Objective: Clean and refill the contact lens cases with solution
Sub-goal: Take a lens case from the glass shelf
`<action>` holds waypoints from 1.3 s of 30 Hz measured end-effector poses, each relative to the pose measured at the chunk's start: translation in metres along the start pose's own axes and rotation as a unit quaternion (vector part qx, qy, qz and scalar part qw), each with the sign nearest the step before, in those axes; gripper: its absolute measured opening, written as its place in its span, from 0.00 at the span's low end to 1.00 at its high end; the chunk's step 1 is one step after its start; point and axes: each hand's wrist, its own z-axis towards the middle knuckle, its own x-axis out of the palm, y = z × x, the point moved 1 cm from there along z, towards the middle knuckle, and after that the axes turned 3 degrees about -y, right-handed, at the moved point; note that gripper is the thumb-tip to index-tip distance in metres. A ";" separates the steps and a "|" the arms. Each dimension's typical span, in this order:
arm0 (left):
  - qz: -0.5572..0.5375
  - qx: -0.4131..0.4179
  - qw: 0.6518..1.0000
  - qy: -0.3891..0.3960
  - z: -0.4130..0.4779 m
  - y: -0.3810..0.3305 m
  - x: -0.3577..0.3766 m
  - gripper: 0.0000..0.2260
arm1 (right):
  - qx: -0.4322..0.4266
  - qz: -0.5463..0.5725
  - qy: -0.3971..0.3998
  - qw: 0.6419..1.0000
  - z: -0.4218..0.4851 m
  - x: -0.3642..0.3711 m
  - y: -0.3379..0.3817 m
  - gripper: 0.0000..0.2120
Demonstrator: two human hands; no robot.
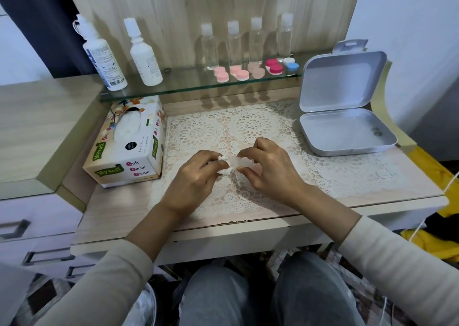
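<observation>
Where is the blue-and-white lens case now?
Head view: the blue-and-white case sits rightmost on the glass shelf, beside the red case, left of the open tin.

Bright even light, soft bottle shadows behind, wide-angle bending at edges

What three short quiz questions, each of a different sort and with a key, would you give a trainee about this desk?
1. True or false: the white tin lies open.
2. How many clear bottles stand on the glass shelf?
3. The left hand and the right hand both pinch: A) a lens case, B) a white tissue, C) a bottle cap.
Key: 1 true; 2 four; 3 B.
</observation>
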 end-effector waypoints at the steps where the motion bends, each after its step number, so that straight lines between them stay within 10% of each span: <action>1: -0.003 -0.004 1.000 -0.002 -0.001 -0.001 0.001 0.07 | -0.002 -0.002 -0.001 1.000 0.000 0.000 0.000 0.12; 39: -0.087 -0.055 0.994 -0.019 -0.007 -0.009 0.000 0.03 | 0.021 0.026 0.031 0.999 -0.007 0.003 -0.002 0.13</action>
